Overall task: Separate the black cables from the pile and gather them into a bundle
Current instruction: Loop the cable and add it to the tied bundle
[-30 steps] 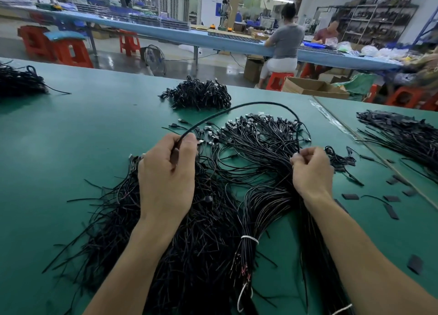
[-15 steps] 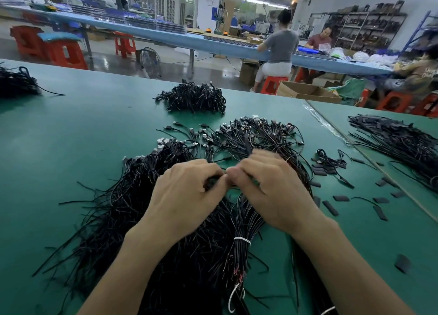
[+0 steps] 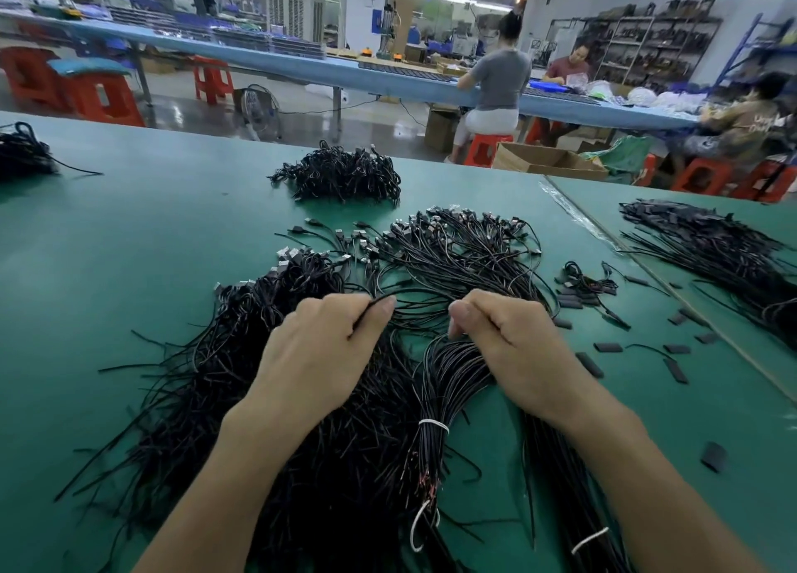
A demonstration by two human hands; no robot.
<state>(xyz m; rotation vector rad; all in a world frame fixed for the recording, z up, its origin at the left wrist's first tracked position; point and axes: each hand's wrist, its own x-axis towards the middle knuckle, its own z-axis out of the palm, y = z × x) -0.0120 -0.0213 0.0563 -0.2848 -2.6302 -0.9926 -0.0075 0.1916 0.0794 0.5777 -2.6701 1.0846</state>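
A big loose pile of black cables [image 3: 241,357] with metal plugs at the far ends covers the green table [image 3: 108,236] in front of me. A tied bundle of black cables [image 3: 435,383], held by a white band, lies in the middle. My left hand [image 3: 323,352] rests on the pile and pinches a thin black cable [image 3: 414,292] between thumb and finger. My right hand [image 3: 509,339] has curled fingers that grip cables at the top of the tied bundle. The cable arcs between both hands.
A coiled heap of black cables [image 3: 345,176] lies at the far middle, another heap [image 3: 21,154] at the far left. A long pile of cables [image 3: 711,249] and scattered black sleeves [image 3: 608,348] lie at the right. People sit at a blue bench behind.
A second ago my hands were apart with one cable looped high. They came together over the pile, and now they have moved a little apart, with the cable low between them.
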